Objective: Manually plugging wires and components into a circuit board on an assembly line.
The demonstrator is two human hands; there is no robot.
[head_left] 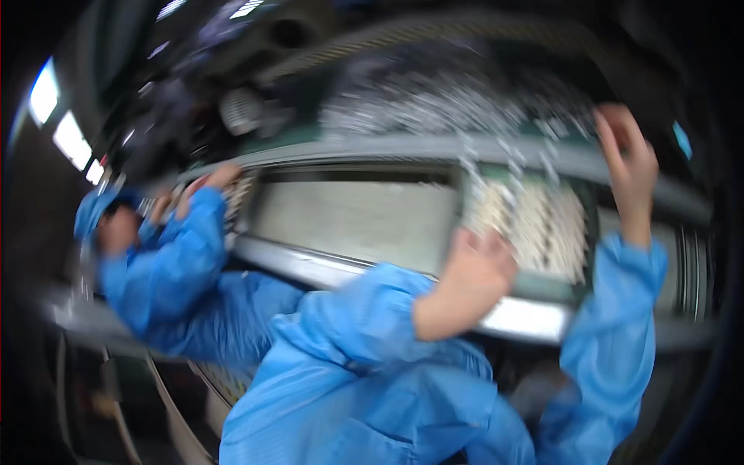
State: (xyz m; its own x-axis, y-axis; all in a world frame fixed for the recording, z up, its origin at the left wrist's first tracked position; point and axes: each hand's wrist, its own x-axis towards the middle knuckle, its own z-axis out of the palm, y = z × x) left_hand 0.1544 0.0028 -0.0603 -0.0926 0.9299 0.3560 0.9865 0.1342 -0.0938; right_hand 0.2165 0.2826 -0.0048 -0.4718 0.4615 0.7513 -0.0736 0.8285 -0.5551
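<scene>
Left hand point(479, 267) rests spread, gripping nothing, against the pale perforated metal panel point(535, 221) in the grey machine frame point(387, 147); right hand point(629, 167) reaches the frame's upper rail, grip unclear. Leaning could slip fingers into chain links point(457, 97).

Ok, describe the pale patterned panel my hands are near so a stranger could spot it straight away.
Find the long grey machine frame running across the picture. The patterned panel sits below its rail, between the left hand and the raised right hand. Unlike the plain grey sheet on its left, it is cream with rows of small dark marks.
</scene>
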